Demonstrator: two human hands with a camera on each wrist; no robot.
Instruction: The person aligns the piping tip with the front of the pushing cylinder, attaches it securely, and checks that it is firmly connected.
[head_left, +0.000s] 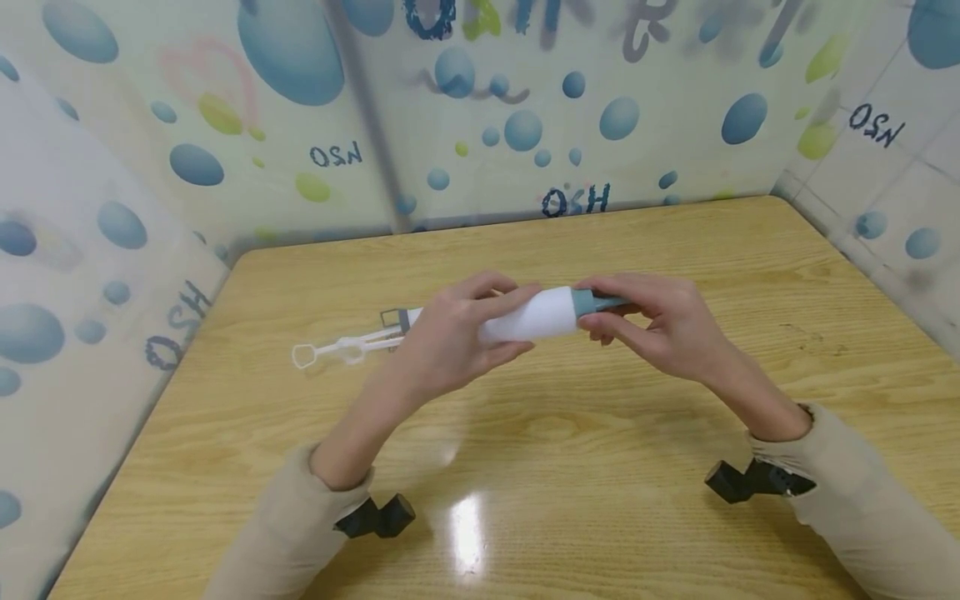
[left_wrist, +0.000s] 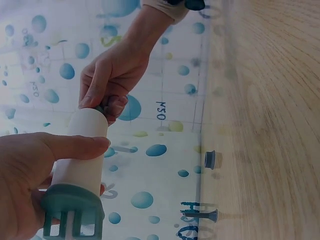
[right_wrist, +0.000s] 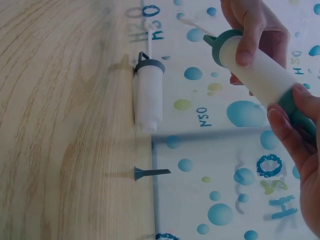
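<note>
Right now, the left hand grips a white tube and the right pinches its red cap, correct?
Not quite: the cap is teal, not red, as the head view shows. The left hand does grip a white tube, and the right hand pinches its cap.

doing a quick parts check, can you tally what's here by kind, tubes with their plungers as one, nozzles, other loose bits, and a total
Tubes: 2 (held tube, lying tube)
Nozzles: 2 (teal nozzle on the held tube, grey nozzle standing loose)
Other loose bits: 1 (short dark piece)
Total: 5
</note>
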